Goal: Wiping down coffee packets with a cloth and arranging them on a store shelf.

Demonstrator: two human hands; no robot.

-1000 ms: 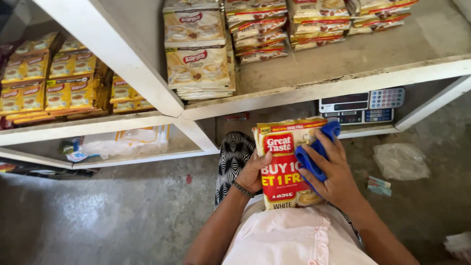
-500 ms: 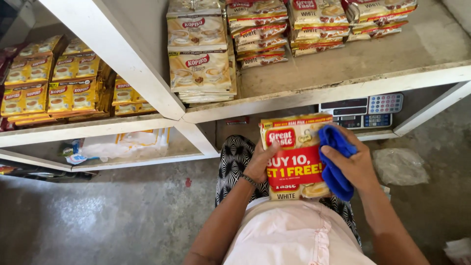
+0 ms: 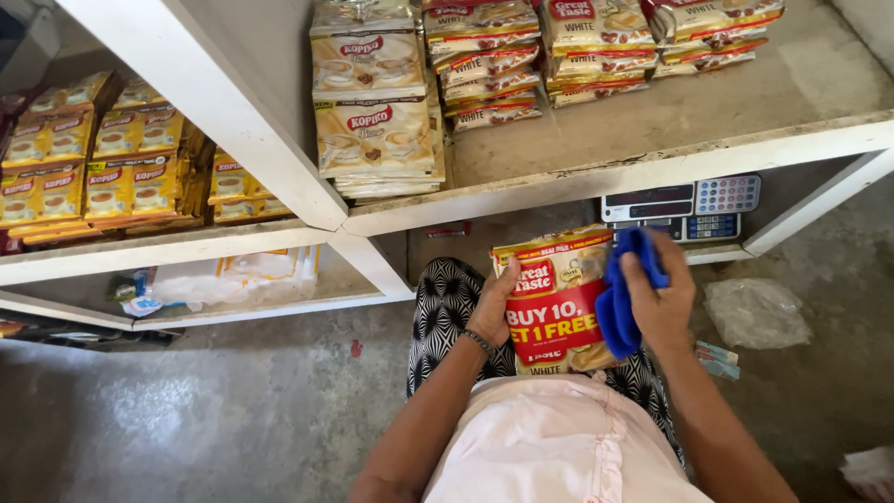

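Note:
My left hand (image 3: pixel 492 307) grips the left edge of a flat coffee-sachet pack (image 3: pixel 551 303), cream and gold with a large red panel, held upright in front of my body. A blue cloth (image 3: pixel 622 298) is bunched in my right hand (image 3: pixel 659 300), which presses it against the pack's right side. Both hands sit just below the front edge of the white shelf (image 3: pixel 596 177).
Stacks of similar cream sachet packs (image 3: pixel 377 121) lie on the upper shelf, with more piles (image 3: pixel 596 47) behind them. Yellow sachet packs (image 3: pixel 93 168) fill the left shelf. A digital scale (image 3: pixel 680 210) sits on the lower shelf. A crumpled plastic bag (image 3: pixel 754 312) lies on the concrete floor.
My right hand with the blue cloth has slid from the front of the pack toward its right edge, uncovering the red panel. The pack has stayed in my left hand.

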